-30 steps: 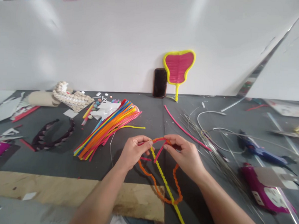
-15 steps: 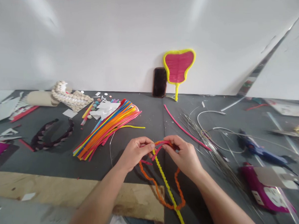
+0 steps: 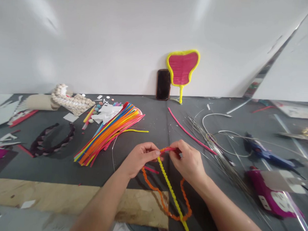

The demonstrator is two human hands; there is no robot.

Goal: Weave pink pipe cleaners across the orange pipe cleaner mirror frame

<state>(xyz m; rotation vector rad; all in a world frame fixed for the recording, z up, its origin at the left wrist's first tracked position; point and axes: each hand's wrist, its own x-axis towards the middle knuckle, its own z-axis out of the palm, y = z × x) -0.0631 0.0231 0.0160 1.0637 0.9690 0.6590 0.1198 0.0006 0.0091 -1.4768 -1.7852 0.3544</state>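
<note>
Between my fingertips runs a short pink pipe cleaner (image 3: 167, 149), lying along an orange one. My left hand (image 3: 144, 159) pinches the spot where the pink, orange and yellow pieces meet. My right hand (image 3: 189, 161) is closed on the pink strand's other side. A wavy yellow pipe cleaner (image 3: 169, 184) slants down from my left fingertips toward the bottom of the view. Below both hands hangs a loop of crinkled orange pipe cleaner (image 3: 161, 196), crossing the yellow one at its lowest part. A loose pink end (image 3: 152, 170) sticks out under my left hand.
A bundle of coloured pipe cleaners (image 3: 111, 134) lies left, beside a dark braided headband (image 3: 51, 143). A pink-and-yellow fan (image 3: 182, 69) and a phone (image 3: 163, 85) lean on the white wall. Right are wires (image 3: 219, 157), a blue glue gun (image 3: 268, 156) and a purple power strip (image 3: 271, 194).
The pink strand's free end, which hung bent down between my hands, now lies straight toward my right fingers. My right hand has turned and closed more tightly; my left hand stays nearly in place.
</note>
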